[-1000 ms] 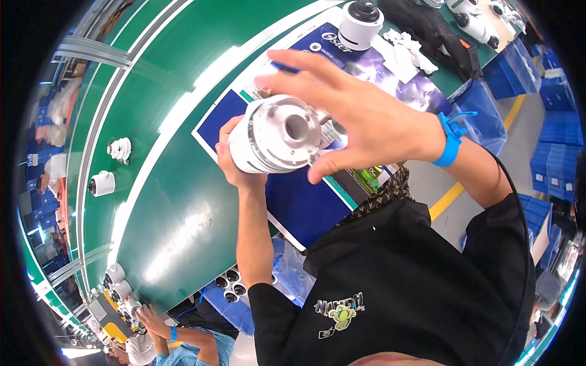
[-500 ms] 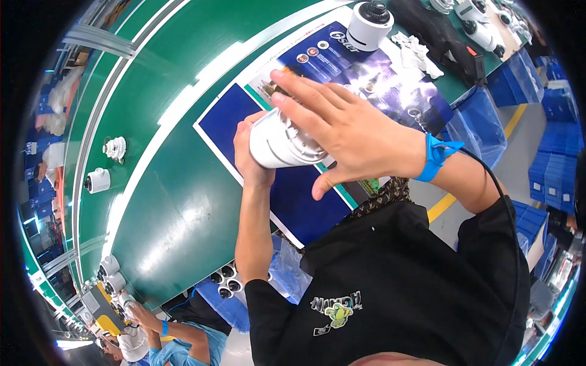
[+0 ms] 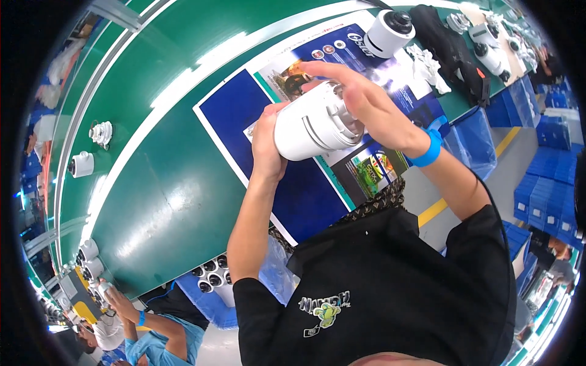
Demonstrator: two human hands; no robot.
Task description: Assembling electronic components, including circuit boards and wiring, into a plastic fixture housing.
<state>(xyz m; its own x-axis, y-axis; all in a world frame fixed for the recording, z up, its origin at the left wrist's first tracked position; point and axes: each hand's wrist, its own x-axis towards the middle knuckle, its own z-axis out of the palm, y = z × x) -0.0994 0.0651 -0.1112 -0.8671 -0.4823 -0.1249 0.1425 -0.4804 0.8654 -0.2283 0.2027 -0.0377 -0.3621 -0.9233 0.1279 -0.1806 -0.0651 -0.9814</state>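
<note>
Left hand [image 3: 267, 145] has fingers wrapped round a white camera [image 3: 310, 129], end apparently uncapped so far, can't tell if right hand [image 3: 383, 119] grips too

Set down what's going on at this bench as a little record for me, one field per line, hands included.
Left hand: wrapped around a white cylindrical housing
Right hand: at the housing's other end; exact contact partly hidden
Right wrist: blue band
Beneath: printed sheet with a blue panel on a green table
Far end of sheet: white unit with black top, crumpled white material beside it
Lower left: co-worker in a light-blue shirt
</note>
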